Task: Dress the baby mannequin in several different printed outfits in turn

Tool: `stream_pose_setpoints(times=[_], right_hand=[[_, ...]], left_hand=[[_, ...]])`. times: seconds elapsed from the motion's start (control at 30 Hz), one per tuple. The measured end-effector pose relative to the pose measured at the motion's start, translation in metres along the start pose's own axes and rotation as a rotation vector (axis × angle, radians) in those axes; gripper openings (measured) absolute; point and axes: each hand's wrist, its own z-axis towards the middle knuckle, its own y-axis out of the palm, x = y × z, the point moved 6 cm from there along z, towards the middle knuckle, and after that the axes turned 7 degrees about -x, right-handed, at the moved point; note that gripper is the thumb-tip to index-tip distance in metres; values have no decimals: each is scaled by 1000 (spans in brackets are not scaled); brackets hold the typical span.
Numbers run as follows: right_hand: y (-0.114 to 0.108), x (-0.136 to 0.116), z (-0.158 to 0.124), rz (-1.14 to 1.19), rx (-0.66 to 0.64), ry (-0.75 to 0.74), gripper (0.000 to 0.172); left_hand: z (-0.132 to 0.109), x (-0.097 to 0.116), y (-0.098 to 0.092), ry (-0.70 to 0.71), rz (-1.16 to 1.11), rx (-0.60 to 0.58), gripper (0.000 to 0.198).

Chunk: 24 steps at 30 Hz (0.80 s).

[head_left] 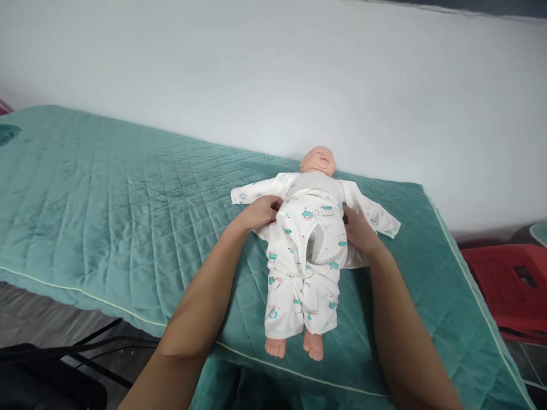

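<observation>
A baby doll [318, 160] lies on its back, head towards the wall and bare feet towards me. White printed baby pants [303, 267] cover its legs and belly, with an open slit at the crotch. A matching white jacket [371, 212] lies spread open under the doll, its sleeves stretched out to both sides. At the left side of the waist, my left hand [264, 210] is closed on the pants' edge. On the opposite side my right hand [359, 229] grips the pants, its fingertips partly hidden by the cloth.
The doll lies on a green quilted bed cover [128, 216] with light piping. Behind it rises a white wall [213, 74]. A red plastic case [508, 285] stands at the right, and a black object [47, 381] is at the lower left.
</observation>
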Motion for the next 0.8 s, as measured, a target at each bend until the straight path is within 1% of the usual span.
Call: stream_pose_setpoints(times=[0.1,0.2,0.3,0.4,0.57,0.7,0.8], right_hand=[[3,-4,-2,-45,-44,-39,26],[4,-8,-4,-7,-51,-72,30],[4,-12,-6,-2,-44,-73,32],[2,-13,-8,-11,-13,-56,28],[1,-5,-8,-1,31,-22,20],[3,-2,-8,97,41,-23,23],[5,-3,-10,251,37,-22,28]], left_hand=[[-2,5,-1,29,13,-39,23],[-2,8,-2,26,31,-46,25],[-4,8,3,35,3,-81,28],[-6,7,9,56,-139,-82,33],[-7,-4,17,6,-370,-35,40],[-6,-8,22,32,-568,-26,42],[-7,-7,23,27,-639,-21,44]])
